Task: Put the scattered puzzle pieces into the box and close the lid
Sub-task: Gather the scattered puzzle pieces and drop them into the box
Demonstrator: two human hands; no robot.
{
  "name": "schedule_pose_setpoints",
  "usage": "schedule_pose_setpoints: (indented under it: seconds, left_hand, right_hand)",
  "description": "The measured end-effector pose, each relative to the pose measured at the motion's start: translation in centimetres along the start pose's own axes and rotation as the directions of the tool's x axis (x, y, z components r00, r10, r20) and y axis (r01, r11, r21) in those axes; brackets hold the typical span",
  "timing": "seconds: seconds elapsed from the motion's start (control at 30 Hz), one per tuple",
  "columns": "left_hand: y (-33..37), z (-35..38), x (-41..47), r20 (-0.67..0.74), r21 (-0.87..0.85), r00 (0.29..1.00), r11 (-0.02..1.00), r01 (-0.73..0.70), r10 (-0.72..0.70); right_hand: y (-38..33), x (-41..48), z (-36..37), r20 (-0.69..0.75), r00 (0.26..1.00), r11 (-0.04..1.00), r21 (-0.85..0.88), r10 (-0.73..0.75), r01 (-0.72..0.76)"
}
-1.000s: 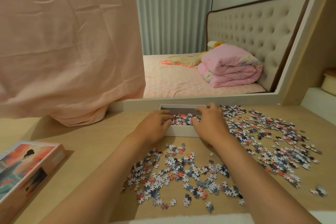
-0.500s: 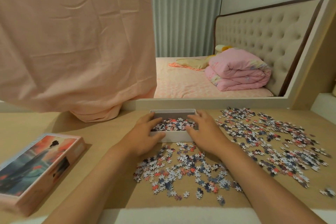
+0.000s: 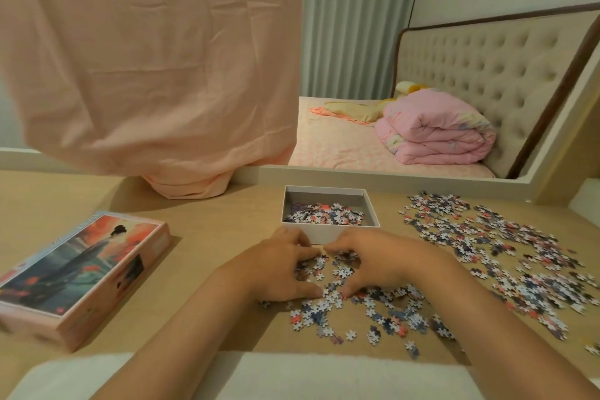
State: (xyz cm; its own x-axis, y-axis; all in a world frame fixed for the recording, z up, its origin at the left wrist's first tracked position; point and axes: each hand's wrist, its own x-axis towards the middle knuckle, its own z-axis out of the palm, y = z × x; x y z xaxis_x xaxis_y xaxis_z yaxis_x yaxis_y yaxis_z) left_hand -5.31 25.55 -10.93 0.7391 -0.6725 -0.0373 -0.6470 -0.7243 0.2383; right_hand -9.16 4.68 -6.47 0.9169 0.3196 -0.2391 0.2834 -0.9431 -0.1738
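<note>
A white open box (image 3: 328, 234) stands on the wooden table and holds a heap of puzzle pieces. Its lid (image 3: 81, 273), printed with a painted figure, lies face up at the left. Just in front of the box, my left hand (image 3: 276, 266) and my right hand (image 3: 380, 263) rest palm down on a near pile of puzzle pieces (image 3: 354, 308), fingers curled inward and cupping pieces between them. A larger spread of pieces (image 3: 506, 253) covers the table to the right.
A pink cloth (image 3: 156, 68) hangs down onto the table behind the lid. A big mirror along the table's back edge reflects a bed with a folded pink quilt (image 3: 435, 133). A pale padded strip (image 3: 292, 377) runs along the near edge.
Both hands have drawn back from the box's rim toward me and come down onto the near pile, closing in around pieces. The view has shifted, so box and lid sit further right.
</note>
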Motion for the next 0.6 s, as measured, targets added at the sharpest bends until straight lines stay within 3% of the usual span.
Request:
schedule_pose_setpoints:
  seconds: [0.2, 0.3, 0.43, 0.6]
  left_hand:
    - [0.4, 0.2, 0.6, -0.142, -0.091, 0.987, 0.992, -0.09, 0.077]
    - [0.3, -0.3, 0.2, -0.108, -0.096, 0.994, 0.995, -0.037, 0.027]
    - [0.7, -0.4, 0.0, 0.06, -0.006, 0.997, 0.998, 0.058, -0.058]
    - [1.2, 0.1, 0.8, -0.06, -0.061, 0.998, 0.998, -0.007, 0.004]
  right_hand:
    - [-0.3, 0.2, 0.3, -0.036, 0.999, 0.998, 0.063, 0.012, -0.009]
    - [0.0, -0.1, 0.2, -0.036, 0.998, 0.997, 0.065, 0.053, -0.05]
    - [0.1, -0.1, 0.9, 0.01, 0.995, 0.995, 0.011, 0.104, -0.104]
    - [-0.8, 0.6, 1.5, -0.076, 0.994, 0.988, 0.134, 0.082, -0.071]
